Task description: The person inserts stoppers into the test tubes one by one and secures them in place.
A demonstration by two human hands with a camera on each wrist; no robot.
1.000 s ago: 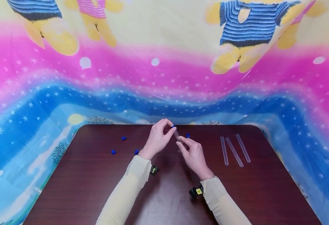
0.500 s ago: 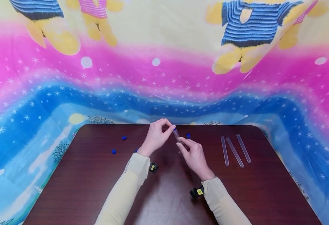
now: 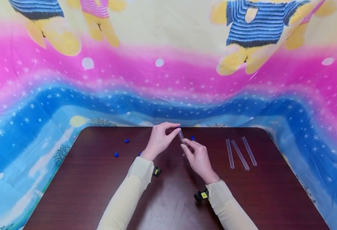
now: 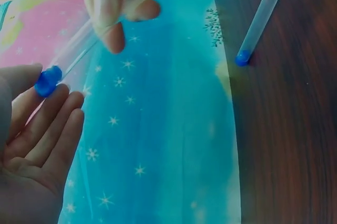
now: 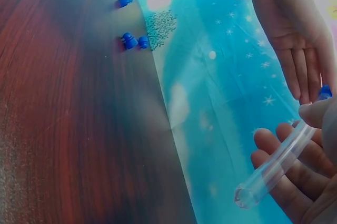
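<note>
A clear test tube with a blue cap at its upper end is held tilted above the far part of the table. My left hand has its thumb and index finger at the cap, with the other fingers extended. Lower down, my right hand pinches the tube's body between thumb and fingers. The tube's rounded bottom sticks out past the right fingers in the right wrist view. Behind the right hand lies another tube with a blue cap, mostly hidden in the head view.
Three uncapped clear tubes lie on the table's right side. Loose blue caps are scattered at left, one of them partly behind the left wrist. Beyond the table's far edge hangs a printed cloth.
My left fingers have shifted around the cap, and the index finger now reaches straighter across its top. My right hand has kept its grip on the tube and stayed nearly still.
</note>
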